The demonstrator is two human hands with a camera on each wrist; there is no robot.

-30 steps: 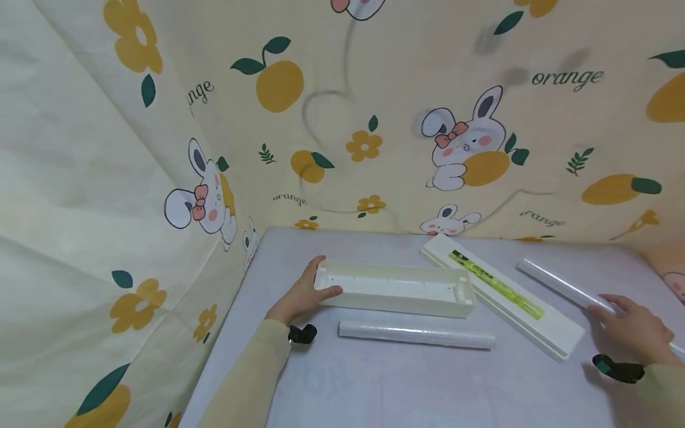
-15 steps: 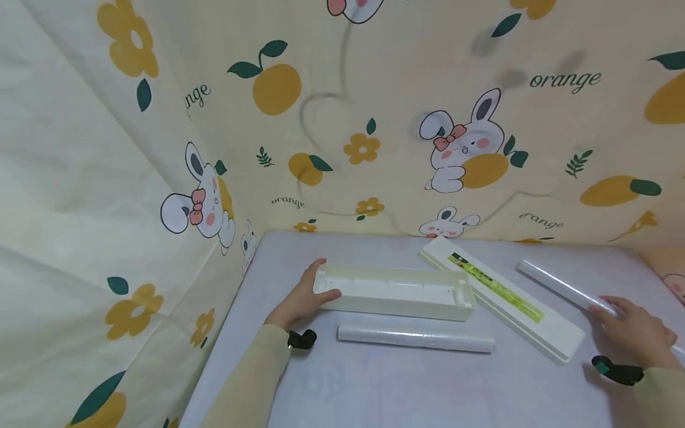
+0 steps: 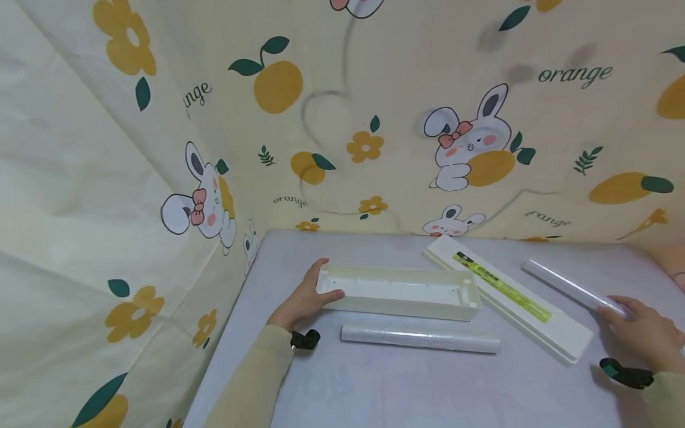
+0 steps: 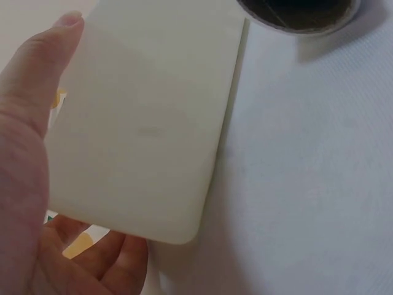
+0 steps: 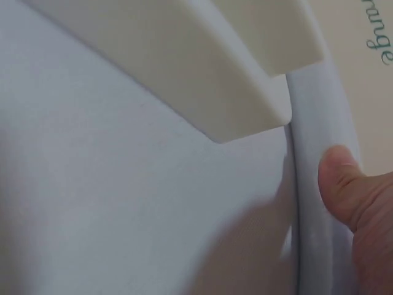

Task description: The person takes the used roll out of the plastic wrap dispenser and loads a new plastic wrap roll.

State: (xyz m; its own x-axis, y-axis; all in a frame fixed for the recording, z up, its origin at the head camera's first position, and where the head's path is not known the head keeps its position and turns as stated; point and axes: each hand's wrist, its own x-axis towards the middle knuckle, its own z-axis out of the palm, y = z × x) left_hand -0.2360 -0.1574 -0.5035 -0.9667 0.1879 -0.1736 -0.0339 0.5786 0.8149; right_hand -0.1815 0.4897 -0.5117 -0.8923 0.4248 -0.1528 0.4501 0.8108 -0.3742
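On pale cloth (image 3: pixel 332 389), left hand (image 3: pixel 301 300) grips a long cream box (image 3: pixel 407 307), right hand (image 3: pixel 644 330) a shiny roll (image 3: pixel 569 285)

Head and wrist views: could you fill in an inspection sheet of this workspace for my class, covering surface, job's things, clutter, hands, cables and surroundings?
Surface: pale table.
Job's things: an open box; a loose roll lying in front of it; a long white panel with a yellow-green label, set slantwise at the box's right; a second roll farther right.
Clutter: nothing seen.
Left hand: holds the box's left end.
Right hand: grips the second roll.
Cables: none plain; faint curved lines behind may be cables or shadows, cannot tell.
Surroundings: fabric backdrop printed with rabbits, oranges and flowers.
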